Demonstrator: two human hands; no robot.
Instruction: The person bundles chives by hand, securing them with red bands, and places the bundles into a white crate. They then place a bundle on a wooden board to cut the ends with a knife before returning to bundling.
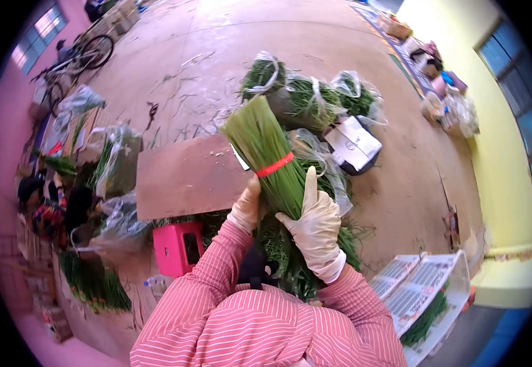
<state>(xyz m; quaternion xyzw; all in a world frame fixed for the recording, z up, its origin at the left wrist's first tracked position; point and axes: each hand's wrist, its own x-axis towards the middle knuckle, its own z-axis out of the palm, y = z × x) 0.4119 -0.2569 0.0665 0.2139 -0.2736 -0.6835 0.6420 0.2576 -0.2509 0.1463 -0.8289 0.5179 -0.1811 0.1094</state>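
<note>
A thick bundle of long green stalks point(256, 137) with a red band point(275, 165) round it is held up in front of me. My right hand point(316, 223), in a pale glove, wraps the bundle's right side below the band, its index finger pointing up along the stalks. Against the left side, just under the band, is my left hand point(246, 207), also gloved; its fingers are mostly hidden behind the bundle. A brown board point(186, 174) lies left of the bundle. Loose green stalks point(275, 244) lie below my hands.
Bags of greens point(308, 101) stand ahead, beside a white box point(352, 144). A pink stool point(177, 249) is at lower left, a white crate point(458, 306) at lower right. Banded bundles point(95, 281) and a person in dark clothing point(79, 208) are at far left.
</note>
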